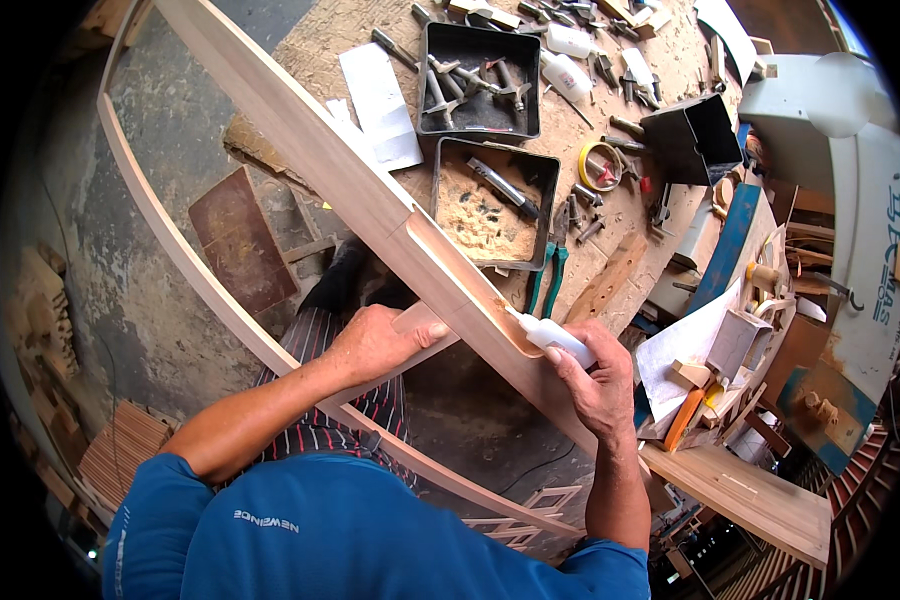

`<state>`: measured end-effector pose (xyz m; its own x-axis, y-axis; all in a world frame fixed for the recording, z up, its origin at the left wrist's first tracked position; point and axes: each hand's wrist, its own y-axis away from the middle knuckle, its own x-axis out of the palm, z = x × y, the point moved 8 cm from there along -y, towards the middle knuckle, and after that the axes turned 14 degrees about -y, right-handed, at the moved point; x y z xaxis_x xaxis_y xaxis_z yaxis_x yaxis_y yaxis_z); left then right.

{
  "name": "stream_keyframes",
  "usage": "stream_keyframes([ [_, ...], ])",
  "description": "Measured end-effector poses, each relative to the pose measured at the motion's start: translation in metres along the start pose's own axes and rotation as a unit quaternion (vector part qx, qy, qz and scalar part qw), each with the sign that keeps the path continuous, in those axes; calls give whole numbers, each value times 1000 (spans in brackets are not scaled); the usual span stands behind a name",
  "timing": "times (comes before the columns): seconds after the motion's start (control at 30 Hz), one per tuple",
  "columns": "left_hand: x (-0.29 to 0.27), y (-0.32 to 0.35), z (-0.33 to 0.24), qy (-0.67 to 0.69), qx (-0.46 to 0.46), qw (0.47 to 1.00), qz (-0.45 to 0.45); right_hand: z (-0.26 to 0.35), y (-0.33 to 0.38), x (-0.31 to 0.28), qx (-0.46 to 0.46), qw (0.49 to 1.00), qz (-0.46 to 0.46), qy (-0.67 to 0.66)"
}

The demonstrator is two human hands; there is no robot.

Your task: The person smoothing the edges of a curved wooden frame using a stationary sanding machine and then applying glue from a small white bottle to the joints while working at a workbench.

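My right hand [602, 378] is wrapped round a white squeeze bottle [553, 338] with a narrow nozzle. The nozzle tip points into a long rounded recess [460, 265] cut in a pale wooden beam [300, 120]. That beam runs diagonally from the upper left toward the lower right. Below it, my left hand [380, 342] grips a wooden crosspiece [422, 352] close to where it meets the beam, thumb on top. A thin curved wooden rail [185, 245] bows round to the left, and the crosspiece reaches toward it.
Beyond the beam, a dusty workbench [315, 40] carries a black tray of metal cutters [485, 115], a tray of sawdust [448, 205], green-handled pliers [550, 275] and yellow tape [600, 165]. A large pale machine [840, 130] stands right. A brown board [240, 240] lies on the floor.
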<state>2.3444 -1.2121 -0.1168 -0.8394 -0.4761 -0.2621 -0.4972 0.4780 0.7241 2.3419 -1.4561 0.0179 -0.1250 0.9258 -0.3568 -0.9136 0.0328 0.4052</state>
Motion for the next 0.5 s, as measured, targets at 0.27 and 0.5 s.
stream_keyframes([
  [0.27,-2,2,-4,-9,-17,1000,20,-4,1,-2,18,999,-16,-39],
  [0.5,0,1,-2,1,-17,1000,23,-2,-2,1,-7,1000,-10,-27],
])
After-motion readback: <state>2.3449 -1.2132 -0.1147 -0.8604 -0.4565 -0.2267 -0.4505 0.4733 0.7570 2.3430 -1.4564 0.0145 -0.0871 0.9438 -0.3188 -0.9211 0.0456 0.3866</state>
